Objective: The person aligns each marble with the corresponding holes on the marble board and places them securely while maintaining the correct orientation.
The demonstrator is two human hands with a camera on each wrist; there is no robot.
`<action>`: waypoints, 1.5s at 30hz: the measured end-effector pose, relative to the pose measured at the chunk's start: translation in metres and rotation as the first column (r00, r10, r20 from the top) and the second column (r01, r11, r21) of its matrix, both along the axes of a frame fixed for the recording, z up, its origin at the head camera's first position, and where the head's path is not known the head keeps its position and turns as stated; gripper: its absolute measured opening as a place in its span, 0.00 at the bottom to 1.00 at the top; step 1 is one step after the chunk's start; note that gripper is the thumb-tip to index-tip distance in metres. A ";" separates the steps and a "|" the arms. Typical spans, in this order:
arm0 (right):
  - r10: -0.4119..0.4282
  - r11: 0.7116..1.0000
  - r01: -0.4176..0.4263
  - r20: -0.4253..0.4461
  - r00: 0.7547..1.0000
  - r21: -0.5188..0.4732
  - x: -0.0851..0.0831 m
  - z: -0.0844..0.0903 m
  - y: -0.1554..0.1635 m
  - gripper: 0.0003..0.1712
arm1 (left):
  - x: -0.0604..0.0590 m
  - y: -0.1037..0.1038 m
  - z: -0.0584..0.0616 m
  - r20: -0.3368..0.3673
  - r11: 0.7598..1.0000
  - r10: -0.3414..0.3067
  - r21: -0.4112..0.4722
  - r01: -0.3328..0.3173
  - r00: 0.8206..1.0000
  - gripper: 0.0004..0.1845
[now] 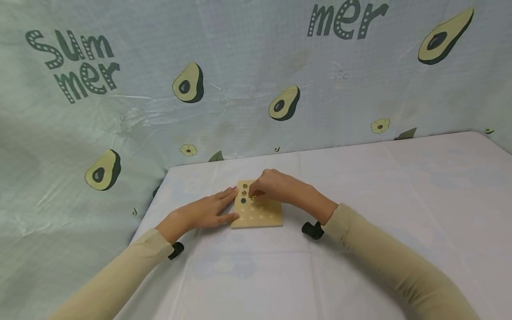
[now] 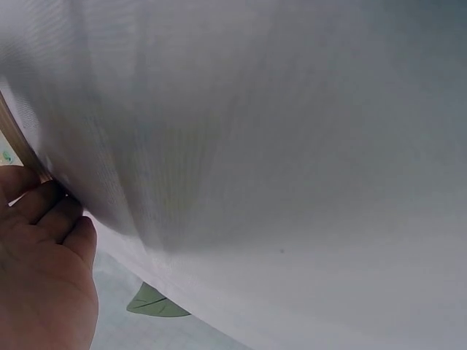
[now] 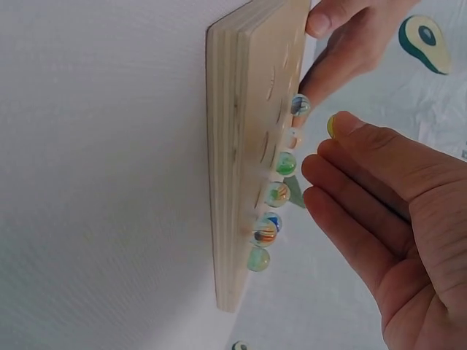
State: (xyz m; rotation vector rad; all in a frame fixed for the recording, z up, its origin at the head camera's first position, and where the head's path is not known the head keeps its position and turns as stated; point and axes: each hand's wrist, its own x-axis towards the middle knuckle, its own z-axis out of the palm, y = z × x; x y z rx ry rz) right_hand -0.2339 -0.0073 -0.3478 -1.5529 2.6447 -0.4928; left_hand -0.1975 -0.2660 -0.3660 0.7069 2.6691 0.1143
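Observation:
A square plywood board [image 1: 260, 218] with rows of round hollows lies on the table. My left hand [image 1: 206, 210] rests against its left edge, fingers and thumb extended along that side. Over the board, my right hand [image 1: 280, 186] pinches a small yellow marble [image 3: 331, 126] between thumb and finger, just above the surface. Several glass marbles sit in the hollows, among them a green marble [image 3: 286, 164] and a pale marble [image 3: 258, 259]. The right hand hides part of the board in the head view. The left wrist view shows my left fingers touching the board's edge.
A white cloth [image 1: 248, 280] covers the table. Behind it hangs a pale sheet [image 1: 236, 49] printed with avocados and lettering. A black wrist camera [image 1: 313, 230] is worn below the right wrist, another black camera [image 1: 176, 250] below the left.

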 end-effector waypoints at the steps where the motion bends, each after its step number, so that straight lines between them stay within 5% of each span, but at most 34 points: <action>1: -0.003 1.000 0.003 0.001 1.000 0.004 -0.001 -0.001 0.000 0.09 | 0.000 0.000 0.000 -0.001 1.000 0.000 0.000 0.000 1.000 0.50; 11: -0.010 1.000 0.009 0.046 0.999 0.027 -0.006 -0.007 -0.007 0.09 | 0.002 0.000 0.000 -0.006 1.000 -0.006 0.019 0.006 1.000 0.49; 45: -0.024 0.993 0.025 -0.008 1.000 0.113 -0.011 -0.005 -0.017 0.08 | 0.002 0.000 0.000 -0.006 1.000 -0.009 0.022 0.010 1.000 0.48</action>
